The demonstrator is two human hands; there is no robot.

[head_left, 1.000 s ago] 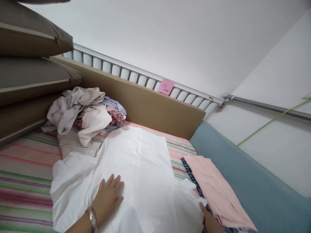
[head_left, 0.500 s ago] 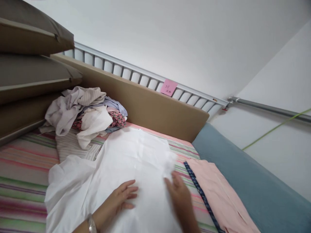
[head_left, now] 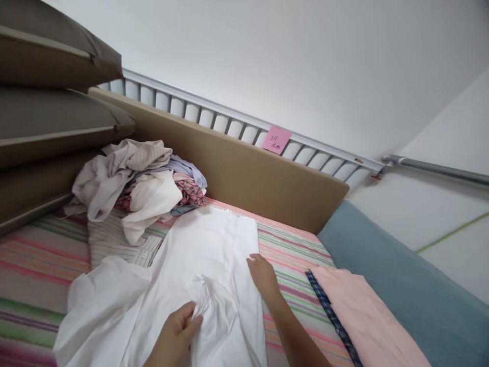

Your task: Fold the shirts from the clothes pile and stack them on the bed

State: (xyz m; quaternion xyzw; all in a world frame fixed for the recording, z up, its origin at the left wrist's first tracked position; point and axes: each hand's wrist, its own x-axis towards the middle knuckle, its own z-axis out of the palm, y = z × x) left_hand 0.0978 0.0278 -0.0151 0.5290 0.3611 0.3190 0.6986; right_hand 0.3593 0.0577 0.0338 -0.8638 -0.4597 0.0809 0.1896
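Observation:
A white shirt [head_left: 206,250] lies spread on the striped bed sheet [head_left: 34,260]. My left hand [head_left: 175,334] rests on its lower middle, fingers curled and bunching the cloth into wrinkles. My right hand [head_left: 263,275] lies at the shirt's right edge with the fingers pressed down on the fold. The shirt's right side is folded in to a straight edge, and a sleeve spreads out at the lower left.
A heap of crumpled clothes [head_left: 137,186] sits at the back left beside stacked brown pillows [head_left: 49,117]. A folded pink garment [head_left: 367,316] over a dark checked one lies at the right. A tan headboard [head_left: 244,173] and a blue bed edge [head_left: 401,295] bound the bed.
My right hand came in from the lower right, carrying the shirt's right side over into a fold, and now sits on that edge. My left hand slid down and gathered the cloth.

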